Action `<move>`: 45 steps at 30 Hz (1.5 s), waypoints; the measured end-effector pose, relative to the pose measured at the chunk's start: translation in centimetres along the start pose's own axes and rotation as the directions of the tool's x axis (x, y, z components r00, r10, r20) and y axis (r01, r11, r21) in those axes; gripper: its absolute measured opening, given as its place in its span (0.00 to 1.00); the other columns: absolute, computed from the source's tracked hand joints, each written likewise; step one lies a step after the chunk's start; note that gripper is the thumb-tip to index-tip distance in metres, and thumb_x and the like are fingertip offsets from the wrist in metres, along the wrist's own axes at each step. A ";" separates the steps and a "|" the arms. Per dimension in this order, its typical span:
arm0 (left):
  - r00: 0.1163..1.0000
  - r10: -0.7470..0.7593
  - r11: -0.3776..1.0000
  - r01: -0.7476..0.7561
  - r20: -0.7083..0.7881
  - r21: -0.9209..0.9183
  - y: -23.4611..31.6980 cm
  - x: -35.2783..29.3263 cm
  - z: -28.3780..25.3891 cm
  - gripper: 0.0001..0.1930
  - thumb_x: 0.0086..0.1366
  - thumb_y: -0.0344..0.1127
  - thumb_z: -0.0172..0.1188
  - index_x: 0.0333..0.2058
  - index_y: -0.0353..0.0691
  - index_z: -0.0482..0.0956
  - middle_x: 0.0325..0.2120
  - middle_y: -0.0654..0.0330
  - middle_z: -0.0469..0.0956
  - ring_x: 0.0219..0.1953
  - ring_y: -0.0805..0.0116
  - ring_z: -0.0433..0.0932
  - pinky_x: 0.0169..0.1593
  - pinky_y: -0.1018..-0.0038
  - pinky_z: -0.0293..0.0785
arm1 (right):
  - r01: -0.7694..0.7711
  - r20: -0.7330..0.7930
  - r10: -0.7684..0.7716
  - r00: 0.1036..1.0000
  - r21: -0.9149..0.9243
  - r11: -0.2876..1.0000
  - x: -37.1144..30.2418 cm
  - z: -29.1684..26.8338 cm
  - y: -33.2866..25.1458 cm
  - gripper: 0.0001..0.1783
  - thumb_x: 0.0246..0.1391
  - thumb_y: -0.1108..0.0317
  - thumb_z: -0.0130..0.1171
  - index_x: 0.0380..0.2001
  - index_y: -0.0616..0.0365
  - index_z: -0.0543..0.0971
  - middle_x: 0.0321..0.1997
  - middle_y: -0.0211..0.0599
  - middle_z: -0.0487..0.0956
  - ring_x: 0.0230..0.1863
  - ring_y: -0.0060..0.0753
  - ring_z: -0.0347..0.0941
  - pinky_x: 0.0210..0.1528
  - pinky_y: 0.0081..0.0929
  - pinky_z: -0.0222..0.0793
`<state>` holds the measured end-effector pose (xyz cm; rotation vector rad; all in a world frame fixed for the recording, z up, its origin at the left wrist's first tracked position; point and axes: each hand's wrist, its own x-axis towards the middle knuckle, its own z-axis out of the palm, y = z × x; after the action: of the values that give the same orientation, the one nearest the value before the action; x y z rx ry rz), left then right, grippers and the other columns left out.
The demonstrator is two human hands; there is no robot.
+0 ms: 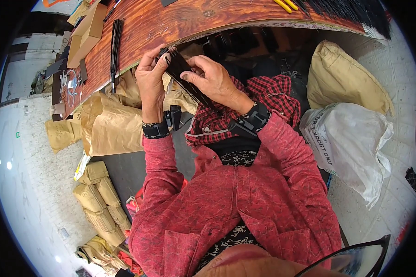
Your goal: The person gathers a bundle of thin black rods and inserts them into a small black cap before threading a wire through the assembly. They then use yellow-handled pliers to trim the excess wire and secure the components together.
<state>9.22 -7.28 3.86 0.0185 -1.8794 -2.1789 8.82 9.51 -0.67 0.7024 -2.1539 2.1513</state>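
Note:
A bundle of long, thin black strips that look like cable ties (181, 74) is held between my two hands, just off the table's front edge. My left hand (150, 76) pinches the bundle's upper end with thumb and fingers. Partway down, my right hand (213, 82) closes on its side, the thumb lying along the strips. The loose ends slant down to the right above a red-and-black checked cloth (272, 94) on my lap. Some of the fingers behind the bundle are hidden.
On the wooden table (171, 27) lie another black bundle (116, 51), a cardboard box (85, 34), yellow handles (285, 5) and a big pile of black strips (351, 14). A brown paper bag (111, 124) stands left; a tan sack (344, 76) and white sack (349, 143) sit right.

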 end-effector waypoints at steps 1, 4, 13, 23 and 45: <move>1.000 -0.013 1.000 0.013 0.004 -0.011 -0.1 0.1 -0.3 0.18 0.61 0.24 0.64 0.51 0.30 0.76 0.41 0.54 0.82 0.42 0.72 0.80 0.48 0.79 0.74 | 0.000 -0.001 0.000 1.000 0.000 1.000 0.0 0.0 0.0 0.16 0.53 0.62 0.64 0.38 0.64 0.76 0.35 0.42 0.76 0.33 0.42 0.74 0.36 0.32 0.70; 0.999 -0.032 0.999 0.033 0.020 -0.035 -0.5 0.2 -0.8 0.19 0.61 0.24 0.64 0.51 0.30 0.76 0.41 0.56 0.82 0.41 0.73 0.80 0.48 0.79 0.74 | 0.048 -0.041 -0.054 0.998 -0.131 0.990 -0.1 0.0 -0.1 0.16 0.55 0.62 0.63 0.38 0.64 0.76 0.35 0.45 0.76 0.34 0.46 0.74 0.36 0.36 0.69; 0.997 -0.052 0.994 0.056 0.049 -0.091 -0.3 0.1 -0.4 0.19 0.62 0.26 0.65 0.52 0.30 0.76 0.40 0.59 0.81 0.40 0.75 0.79 0.47 0.80 0.74 | 0.089 -0.106 -0.113 0.988 -0.204 0.975 -0.2 0.1 -0.2 0.13 0.57 0.64 0.60 0.38 0.64 0.76 0.35 0.47 0.76 0.35 0.51 0.74 0.37 0.38 0.68; 0.995 -0.059 0.994 0.066 0.078 -0.089 -0.6 0.3 -0.7 0.19 0.61 0.26 0.65 0.52 0.31 0.76 0.40 0.60 0.81 0.40 0.76 0.78 0.46 0.81 0.74 | 0.068 -0.119 -0.089 0.989 -0.170 0.983 -0.3 0.0 -0.5 0.14 0.56 0.62 0.62 0.36 0.64 0.76 0.32 0.46 0.76 0.32 0.48 0.74 0.34 0.36 0.68; 0.984 -0.090 0.994 0.098 0.152 -0.046 -0.5 0.7 -0.6 0.20 0.57 0.23 0.67 0.50 0.32 0.78 0.38 0.58 0.82 0.38 0.75 0.80 0.45 0.81 0.76 | 0.055 -0.157 -0.091 0.983 -0.219 0.974 0.6 -0.7 -1.9 0.19 0.54 0.56 0.63 0.26 0.63 0.74 0.25 0.47 0.75 0.27 0.53 0.72 0.29 0.41 0.66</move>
<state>8.60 -7.97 3.41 -0.0699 -1.9343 -2.3534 8.68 10.05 1.33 0.5560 -2.1903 1.8336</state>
